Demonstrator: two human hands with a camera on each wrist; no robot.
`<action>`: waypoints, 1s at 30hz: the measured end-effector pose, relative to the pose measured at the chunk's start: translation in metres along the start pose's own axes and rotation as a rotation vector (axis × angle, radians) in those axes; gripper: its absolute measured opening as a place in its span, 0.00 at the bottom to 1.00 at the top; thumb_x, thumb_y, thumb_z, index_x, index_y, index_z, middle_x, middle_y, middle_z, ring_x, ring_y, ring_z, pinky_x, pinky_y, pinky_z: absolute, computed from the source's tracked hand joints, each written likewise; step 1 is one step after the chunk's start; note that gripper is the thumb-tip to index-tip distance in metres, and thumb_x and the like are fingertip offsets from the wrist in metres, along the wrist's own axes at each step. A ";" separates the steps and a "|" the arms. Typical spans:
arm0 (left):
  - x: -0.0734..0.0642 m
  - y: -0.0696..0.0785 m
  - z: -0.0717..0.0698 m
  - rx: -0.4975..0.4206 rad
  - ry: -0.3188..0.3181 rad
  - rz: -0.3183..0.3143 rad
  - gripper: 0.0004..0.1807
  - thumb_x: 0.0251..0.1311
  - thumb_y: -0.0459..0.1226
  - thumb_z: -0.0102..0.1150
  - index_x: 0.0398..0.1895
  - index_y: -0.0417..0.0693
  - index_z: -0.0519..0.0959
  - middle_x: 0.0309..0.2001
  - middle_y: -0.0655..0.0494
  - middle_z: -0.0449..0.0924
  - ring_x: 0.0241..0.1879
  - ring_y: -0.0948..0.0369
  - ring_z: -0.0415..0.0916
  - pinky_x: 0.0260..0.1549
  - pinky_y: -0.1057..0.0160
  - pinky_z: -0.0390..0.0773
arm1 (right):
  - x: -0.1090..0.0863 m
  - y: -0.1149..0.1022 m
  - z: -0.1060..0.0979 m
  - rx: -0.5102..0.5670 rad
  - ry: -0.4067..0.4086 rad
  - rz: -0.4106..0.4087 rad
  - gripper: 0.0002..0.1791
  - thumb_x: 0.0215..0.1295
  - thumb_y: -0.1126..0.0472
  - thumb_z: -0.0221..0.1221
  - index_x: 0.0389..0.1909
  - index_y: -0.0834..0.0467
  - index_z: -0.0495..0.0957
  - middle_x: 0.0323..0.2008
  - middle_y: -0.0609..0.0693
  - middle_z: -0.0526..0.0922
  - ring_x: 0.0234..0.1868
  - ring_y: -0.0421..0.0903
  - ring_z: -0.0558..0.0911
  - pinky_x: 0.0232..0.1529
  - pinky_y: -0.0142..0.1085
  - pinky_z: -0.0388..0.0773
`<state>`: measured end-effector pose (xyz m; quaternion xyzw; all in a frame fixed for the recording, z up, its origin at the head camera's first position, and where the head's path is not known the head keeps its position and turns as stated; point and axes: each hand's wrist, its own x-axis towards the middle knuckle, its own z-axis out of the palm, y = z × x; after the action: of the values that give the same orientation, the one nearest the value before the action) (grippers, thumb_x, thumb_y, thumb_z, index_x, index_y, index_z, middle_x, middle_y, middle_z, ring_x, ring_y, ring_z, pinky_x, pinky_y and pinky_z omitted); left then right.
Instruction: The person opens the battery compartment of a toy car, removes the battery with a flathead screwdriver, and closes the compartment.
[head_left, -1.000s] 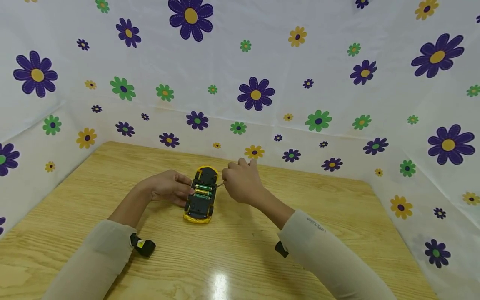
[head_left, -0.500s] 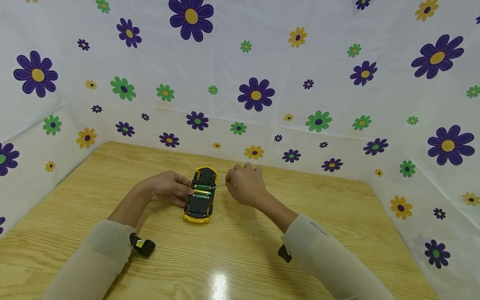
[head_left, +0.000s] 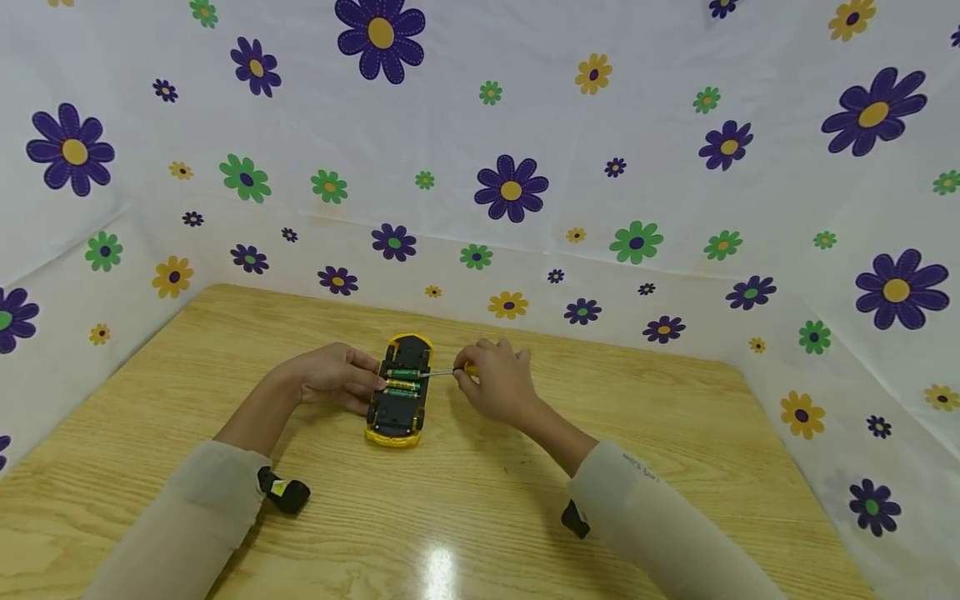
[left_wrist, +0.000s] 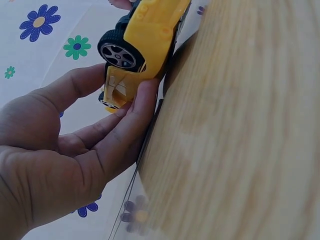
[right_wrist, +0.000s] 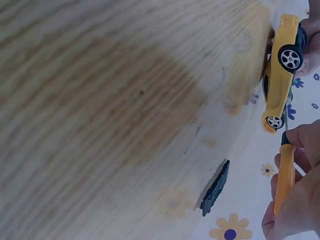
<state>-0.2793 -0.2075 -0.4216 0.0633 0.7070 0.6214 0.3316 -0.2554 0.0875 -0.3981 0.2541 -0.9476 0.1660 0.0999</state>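
Observation:
A yellow toy car (head_left: 397, 412) lies wheels up on the table, its black underside facing me. Three green and gold batteries (head_left: 403, 385) sit side by side in its uncovered compartment. My left hand (head_left: 333, 375) grips the car's left side, thumb near the batteries; the left wrist view shows fingers along its yellow body (left_wrist: 150, 37). On the other side, my right hand (head_left: 497, 383) holds a screwdriver (right_wrist: 286, 172) by its yellow handle. The thin metal shaft points left, its tip right at the right end of the farthest battery.
A small black plastic cover (right_wrist: 216, 187) lies on the wooden table (head_left: 360, 525) in the right wrist view. White flowered cloth (head_left: 420, 125) rises behind the table and along both sides. Black wrist cameras (head_left: 285, 492) hang at both sleeves.
My right hand has shifted slightly right and toward me, and the screwdriver has swung more level, its yellow handle now showing. The left hand and the car have hardly moved.

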 end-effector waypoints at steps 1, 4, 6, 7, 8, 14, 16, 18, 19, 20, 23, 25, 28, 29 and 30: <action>0.000 0.000 0.000 -0.004 -0.001 0.001 0.29 0.70 0.30 0.61 0.70 0.26 0.67 0.55 0.39 0.83 0.52 0.48 0.84 0.53 0.48 0.84 | 0.000 0.001 0.001 0.013 0.002 0.002 0.05 0.73 0.54 0.63 0.40 0.48 0.87 0.41 0.45 0.83 0.39 0.48 0.73 0.41 0.49 0.63; -0.001 0.000 0.000 -0.010 -0.003 0.003 0.29 0.71 0.30 0.60 0.70 0.25 0.66 0.56 0.39 0.82 0.53 0.48 0.84 0.53 0.48 0.84 | 0.000 0.002 0.002 0.048 -0.001 0.011 0.05 0.73 0.54 0.63 0.40 0.48 0.87 0.42 0.45 0.84 0.41 0.49 0.74 0.43 0.51 0.63; -0.001 0.000 0.000 -0.015 -0.005 0.001 0.29 0.71 0.30 0.60 0.71 0.25 0.65 0.57 0.38 0.82 0.53 0.48 0.83 0.53 0.48 0.84 | -0.001 0.002 0.002 0.061 -0.005 0.017 0.05 0.73 0.54 0.63 0.40 0.48 0.87 0.43 0.45 0.84 0.41 0.49 0.74 0.43 0.52 0.63; -0.001 0.000 0.000 -0.018 -0.004 0.000 0.29 0.71 0.30 0.59 0.71 0.25 0.64 0.57 0.38 0.82 0.54 0.48 0.83 0.53 0.48 0.84 | -0.001 0.002 0.002 0.065 -0.007 0.018 0.05 0.73 0.54 0.63 0.41 0.48 0.87 0.43 0.45 0.84 0.41 0.49 0.74 0.44 0.52 0.63; -0.001 0.000 0.000 -0.019 -0.006 0.000 0.30 0.71 0.30 0.59 0.72 0.25 0.64 0.57 0.38 0.82 0.54 0.48 0.83 0.53 0.48 0.84 | -0.001 0.002 0.001 0.066 -0.008 0.019 0.05 0.73 0.54 0.63 0.41 0.48 0.87 0.43 0.45 0.84 0.41 0.49 0.74 0.44 0.52 0.63; -0.001 0.000 0.001 -0.022 0.002 0.000 0.31 0.71 0.30 0.59 0.73 0.25 0.63 0.58 0.38 0.81 0.54 0.48 0.83 0.53 0.48 0.84 | -0.001 0.002 -0.001 0.042 -0.007 0.003 0.05 0.73 0.54 0.63 0.41 0.47 0.86 0.42 0.45 0.84 0.40 0.48 0.74 0.40 0.48 0.62; -0.001 0.000 0.001 -0.023 0.005 0.001 0.31 0.71 0.30 0.59 0.73 0.25 0.62 0.57 0.38 0.82 0.53 0.48 0.83 0.53 0.47 0.84 | 0.000 0.002 -0.002 0.035 -0.016 -0.001 0.05 0.73 0.54 0.63 0.41 0.48 0.86 0.43 0.46 0.84 0.40 0.48 0.74 0.40 0.47 0.62; -0.001 -0.001 0.001 -0.025 0.006 0.000 0.32 0.70 0.30 0.60 0.73 0.25 0.62 0.57 0.38 0.82 0.53 0.48 0.83 0.52 0.48 0.84 | 0.000 0.002 -0.004 0.023 -0.025 -0.007 0.05 0.73 0.54 0.63 0.42 0.48 0.86 0.43 0.46 0.85 0.40 0.48 0.74 0.39 0.46 0.62; -0.001 -0.001 0.001 -0.026 0.008 -0.001 0.32 0.70 0.30 0.60 0.73 0.25 0.62 0.57 0.38 0.82 0.53 0.49 0.84 0.52 0.48 0.85 | 0.000 0.001 -0.004 0.016 -0.028 -0.011 0.05 0.74 0.53 0.63 0.42 0.48 0.86 0.44 0.46 0.85 0.41 0.48 0.75 0.39 0.46 0.63; 0.000 -0.001 0.001 -0.027 0.010 -0.001 0.33 0.70 0.31 0.61 0.73 0.26 0.61 0.56 0.38 0.82 0.53 0.49 0.84 0.52 0.48 0.85 | 0.001 0.001 -0.005 0.010 -0.030 -0.018 0.06 0.74 0.53 0.62 0.42 0.48 0.86 0.44 0.46 0.85 0.41 0.48 0.75 0.39 0.46 0.63; 0.000 -0.002 0.000 -0.032 0.013 -0.003 0.33 0.70 0.31 0.61 0.73 0.26 0.61 0.56 0.39 0.82 0.52 0.49 0.84 0.52 0.48 0.85 | 0.001 0.001 -0.008 -0.003 -0.033 -0.043 0.06 0.74 0.54 0.63 0.43 0.49 0.86 0.43 0.47 0.85 0.40 0.49 0.75 0.39 0.47 0.66; 0.000 -0.002 0.000 -0.035 0.016 -0.006 0.33 0.70 0.30 0.61 0.73 0.26 0.61 0.56 0.39 0.82 0.52 0.49 0.84 0.52 0.48 0.85 | 0.001 0.000 -0.011 0.000 -0.044 -0.056 0.06 0.74 0.54 0.63 0.43 0.50 0.85 0.43 0.48 0.85 0.40 0.49 0.76 0.40 0.48 0.67; 0.000 -0.002 0.000 -0.034 0.018 -0.008 0.32 0.70 0.30 0.61 0.73 0.26 0.62 0.56 0.39 0.83 0.51 0.50 0.84 0.51 0.48 0.85 | 0.001 0.000 -0.016 0.009 -0.068 -0.078 0.05 0.73 0.56 0.63 0.44 0.51 0.85 0.43 0.50 0.85 0.41 0.51 0.77 0.40 0.50 0.69; 0.000 -0.001 0.000 -0.031 0.019 -0.008 0.32 0.70 0.30 0.61 0.73 0.26 0.63 0.55 0.39 0.83 0.51 0.50 0.84 0.51 0.48 0.85 | 0.001 0.000 -0.018 0.011 -0.075 -0.087 0.05 0.73 0.57 0.63 0.44 0.52 0.85 0.43 0.50 0.86 0.41 0.51 0.77 0.40 0.50 0.69; 0.000 -0.001 0.000 -0.029 0.022 -0.008 0.31 0.70 0.30 0.60 0.72 0.26 0.63 0.55 0.39 0.83 0.51 0.50 0.84 0.51 0.48 0.85 | 0.001 0.000 -0.020 0.008 -0.082 -0.097 0.05 0.73 0.58 0.63 0.44 0.52 0.85 0.43 0.51 0.85 0.41 0.52 0.78 0.39 0.50 0.69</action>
<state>-0.2792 -0.2076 -0.4226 0.0488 0.7020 0.6308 0.3270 -0.2542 0.0941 -0.3797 0.3068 -0.9368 0.1540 0.0678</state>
